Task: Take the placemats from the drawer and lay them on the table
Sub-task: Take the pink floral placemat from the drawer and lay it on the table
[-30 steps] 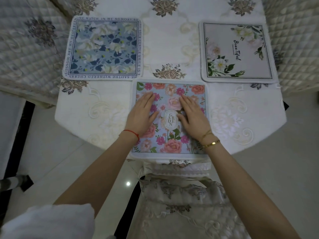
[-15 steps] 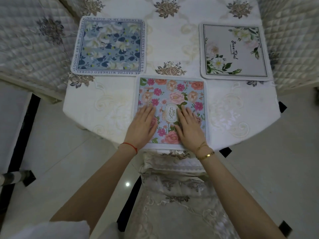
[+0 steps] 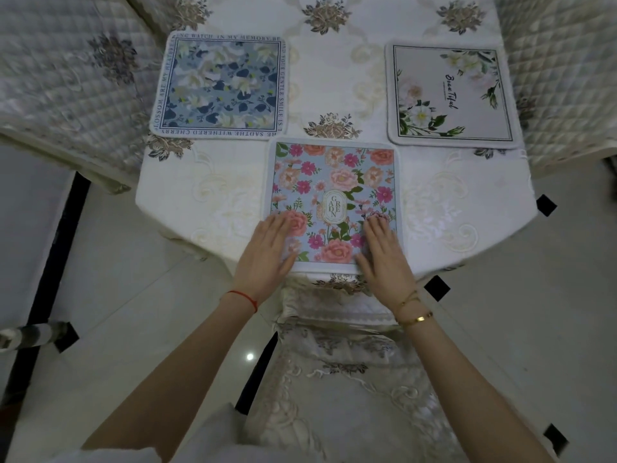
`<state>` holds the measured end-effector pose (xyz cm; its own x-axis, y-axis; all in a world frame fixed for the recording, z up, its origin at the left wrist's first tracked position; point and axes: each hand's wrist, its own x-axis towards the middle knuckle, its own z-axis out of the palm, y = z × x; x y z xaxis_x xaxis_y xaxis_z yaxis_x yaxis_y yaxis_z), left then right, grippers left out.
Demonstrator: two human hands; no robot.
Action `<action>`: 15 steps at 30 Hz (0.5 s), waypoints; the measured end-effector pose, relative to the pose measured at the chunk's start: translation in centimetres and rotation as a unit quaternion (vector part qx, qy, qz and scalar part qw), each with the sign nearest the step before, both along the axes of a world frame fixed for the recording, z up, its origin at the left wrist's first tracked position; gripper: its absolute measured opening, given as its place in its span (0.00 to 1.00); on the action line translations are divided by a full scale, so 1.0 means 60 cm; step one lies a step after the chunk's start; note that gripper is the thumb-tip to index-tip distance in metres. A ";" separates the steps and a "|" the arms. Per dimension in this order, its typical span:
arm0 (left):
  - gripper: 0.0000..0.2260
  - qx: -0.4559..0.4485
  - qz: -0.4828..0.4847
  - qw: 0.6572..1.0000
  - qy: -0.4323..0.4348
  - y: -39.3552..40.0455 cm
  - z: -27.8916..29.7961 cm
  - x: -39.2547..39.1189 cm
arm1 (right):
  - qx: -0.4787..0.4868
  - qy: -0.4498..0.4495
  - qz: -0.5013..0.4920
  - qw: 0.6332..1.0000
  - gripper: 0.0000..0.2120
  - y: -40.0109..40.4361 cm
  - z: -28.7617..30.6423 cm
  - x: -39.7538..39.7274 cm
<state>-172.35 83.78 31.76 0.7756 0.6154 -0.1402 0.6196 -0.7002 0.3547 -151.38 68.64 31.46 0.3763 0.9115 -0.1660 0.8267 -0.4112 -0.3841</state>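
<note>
On the far left of the table point(image 3: 233, 202), a blue-and-white floral placemat point(image 3: 220, 85) is laid flat, roughly square, no long axis to be told; its border lettering runs round all four sides. At the near middle edge a pink-flowered placemat point(image 3: 334, 182) is laid flat, its "GARDEN" label reading upright from the near side. The left hand point(image 3: 267, 255) is pressed flat on its near left corner, fingers straight and together, pointing far. The right hand point(image 3: 384, 259) is pressed flat on its near right corner, fingers straight and close together. At far right a pale placemat with white flowers point(image 3: 450, 95) is laid flat, its script running near to far. A covered chair point(image 3: 350, 379) is seen below the near edge.
</note>
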 end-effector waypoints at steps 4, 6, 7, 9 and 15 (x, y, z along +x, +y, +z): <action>0.31 -0.036 -0.021 0.999 0.017 -0.044 -0.012 0.039 | -0.005 0.017 0.034 0.999 0.29 0.032 -0.016 -0.061; 0.31 -0.042 -0.009 0.999 0.019 -0.047 -0.018 0.034 | -0.009 0.015 0.030 0.999 0.29 0.024 -0.019 -0.059; 0.31 -0.040 -0.007 0.999 0.013 -0.045 -0.019 0.027 | -0.008 0.016 0.029 0.999 0.29 0.013 -0.019 -0.052; 0.30 -0.035 -0.004 0.999 0.003 -0.039 -0.018 0.010 | -0.006 0.021 0.020 1.000 0.28 -0.017 -0.015 -0.031; 0.28 -0.014 0.032 0.999 -0.001 -0.018 -0.014 -0.034 | -0.026 0.009 -0.021 0.999 0.27 -0.069 0.006 0.026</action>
